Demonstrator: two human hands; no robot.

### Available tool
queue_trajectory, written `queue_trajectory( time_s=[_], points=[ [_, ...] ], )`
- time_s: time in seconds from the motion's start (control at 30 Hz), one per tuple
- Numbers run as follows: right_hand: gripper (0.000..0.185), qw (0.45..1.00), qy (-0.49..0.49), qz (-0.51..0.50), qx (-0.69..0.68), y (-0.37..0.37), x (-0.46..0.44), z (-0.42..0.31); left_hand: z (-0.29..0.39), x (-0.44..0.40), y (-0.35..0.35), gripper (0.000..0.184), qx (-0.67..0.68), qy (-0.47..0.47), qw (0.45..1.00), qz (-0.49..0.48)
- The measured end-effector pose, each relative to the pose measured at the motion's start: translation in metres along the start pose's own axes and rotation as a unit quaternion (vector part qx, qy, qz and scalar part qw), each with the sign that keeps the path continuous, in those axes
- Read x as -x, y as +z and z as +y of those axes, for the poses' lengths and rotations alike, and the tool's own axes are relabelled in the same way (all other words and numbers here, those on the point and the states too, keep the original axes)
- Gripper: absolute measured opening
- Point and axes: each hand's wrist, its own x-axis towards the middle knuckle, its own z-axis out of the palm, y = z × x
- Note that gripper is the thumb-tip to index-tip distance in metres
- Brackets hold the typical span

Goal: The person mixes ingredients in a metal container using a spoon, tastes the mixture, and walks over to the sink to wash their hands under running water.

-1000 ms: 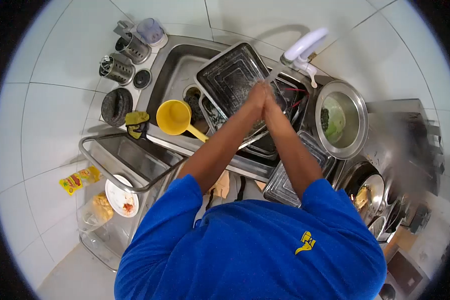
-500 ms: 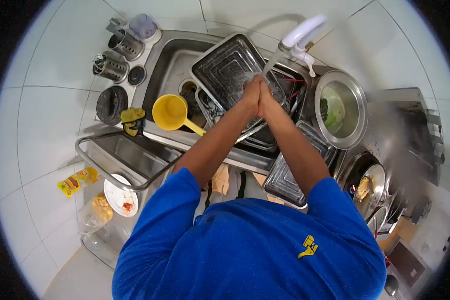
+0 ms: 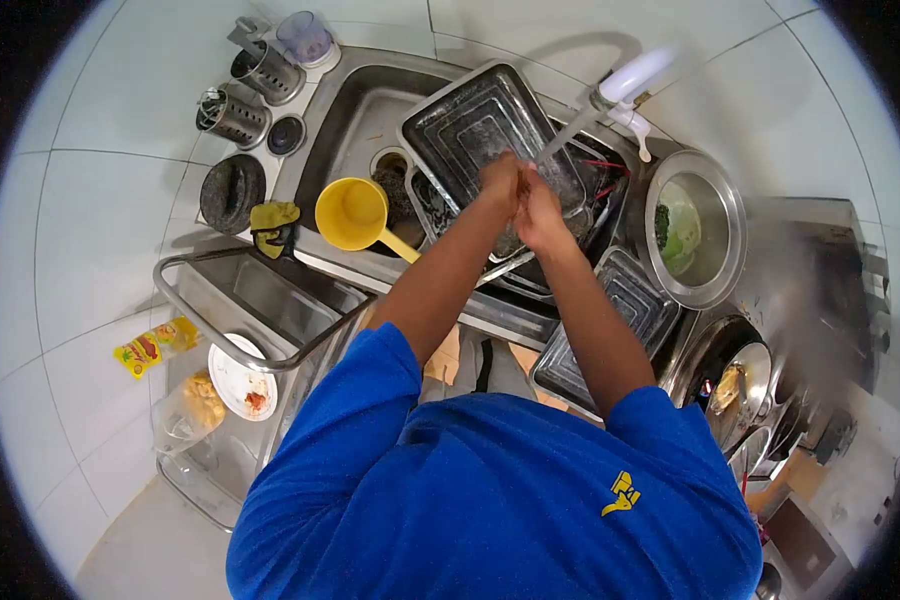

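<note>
Under the running faucet [image 3: 635, 75], my left hand [image 3: 500, 180] and my right hand [image 3: 540, 212] meet, fingers curled against each other. What lies between them, if anything, is hidden. Just beneath is a dark rectangular baking tray [image 3: 460, 125] with a light rim, wet and tilted over the sink [image 3: 355, 105]. The water stream falls beside my fingers. More dishes and trays are stacked under this tray, partly hidden. To the left of my left forearm, a yellow dipper [image 3: 350, 213] rests in the sink, its handle pointing toward my arm.
A steel pot [image 3: 698, 230] with green contents stands right of the sink, above another baking tray [image 3: 605, 330]. On the left are utensil holders [image 3: 238, 120], a stone mortar [image 3: 233, 193], a yellow-green sponge [image 3: 273, 227] and a white plate [image 3: 240, 385]. A pan [image 3: 740, 390] holds food at right.
My hands have shifted from pressed together in the stream to curled against each other just beside it. The view has moved slightly; the tray and dipper stay in place.
</note>
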Motion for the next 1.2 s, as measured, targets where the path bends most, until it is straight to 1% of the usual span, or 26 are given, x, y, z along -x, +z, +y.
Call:
queue_trajectory(
  time_s=[0.03,0.07,0.1,0.13,0.17,0.27,0.37,0.47,0.57,0.67,0.77,0.8,0.87,0.9,0.97,1.07,1.1,1.17,1.2],
  points=[
    [0.035,0.999,0.006,0.024,0.022,0.003,-0.005,-0.002,0.003,0.005,0.004,0.016,-0.022,-0.005,0.999,0.035],
    [0.035,0.998,0.011,0.049,0.044,0.007,-0.009,-0.004,-0.005,-0.003,0.006,0.017,0.015,0.025,0.999,0.012],
    [0.034,0.997,0.008,0.069,0.029,0.005,-0.016,-0.006,-0.019,-0.021,0.007,0.018,0.051,0.056,0.997,-0.012],
    [0.032,0.996,0.006,0.089,0.014,-0.003,-0.026,-0.005,-0.012,-0.008,0.01,0.019,0.087,0.086,0.992,-0.036],
    [0.03,0.994,0.004,0.111,-0.001,-0.01,-0.034,-0.004,-0.011,0.007,0.013,0.016,0.091,0.097,0.989,-0.065],
    [0.025,0.988,-0.052,0.137,0.04,-0.037,-0.06,0.006,-0.023,0.003,0.016,0.014,0.151,0.109,0.981,-0.046],
    [0.021,0.982,-0.102,0.161,0.01,-0.056,-0.071,0.016,-0.028,0.0,0.015,0.015,0.215,0.053,0.973,-0.06],
    [0.021,0.945,-0.122,0.229,0.197,-0.034,-0.039,0.005,-0.03,0.0,0.022,0.023,0.181,0.018,0.983,0.015],
    [0.018,0.951,-0.095,0.219,0.196,-0.013,-0.02,-0.004,-0.03,-0.008,0.024,0.025,0.213,-0.016,0.97,0.118],
    [0.015,0.963,-0.12,0.117,0.213,-0.019,-0.028,-0.001,-0.036,-0.033,0.011,0.032,0.405,-0.058,0.911,0.05],
    [0.018,0.962,-0.119,0.078,0.235,-0.019,-0.033,0.0,-0.06,-0.064,-0.007,0.035,0.362,-0.016,0.928,-0.08],
    [0.017,0.937,-0.134,0.082,0.313,-0.025,-0.041,0.002,-0.058,-0.059,-0.004,0.036,0.343,-0.023,0.938,-0.048],
    [0.016,0.867,-0.161,0.088,0.462,-0.044,-0.061,0.006,-0.053,-0.041,0.004,0.038,0.304,-0.036,0.952,0.015],
    [0.017,0.809,-0.193,0.077,0.55,-0.04,-0.056,0.0,-0.054,-0.041,0.005,0.038,0.332,-0.041,0.942,-0.026],
    [0.017,0.66,-0.249,0.056,0.706,-0.02,-0.036,-0.025,-0.061,-0.044,0.008,0.039,0.385,-0.055,0.915,-0.109],
    [0.024,0.574,-0.223,0.066,0.785,-0.013,-0.042,-0.043,-0.09,-0.101,0.005,0.033,0.477,-0.128,0.844,-0.207],
    [0.024,0.576,-0.248,0.056,0.776,-0.014,-0.046,-0.044,-0.083,-0.09,0.01,0.035,0.451,-0.101,0.862,-0.208],
    [0.031,0.579,-0.301,0.036,0.757,-0.016,-0.055,-0.043,-0.055,-0.055,0.021,0.042,0.396,-0.045,0.892,-0.212],
    [0.034,0.602,-0.279,0.038,0.748,-0.006,-0.047,-0.041,-0.052,-0.052,0.02,0.042,0.381,-0.053,0.9,-0.206]
  ],
)
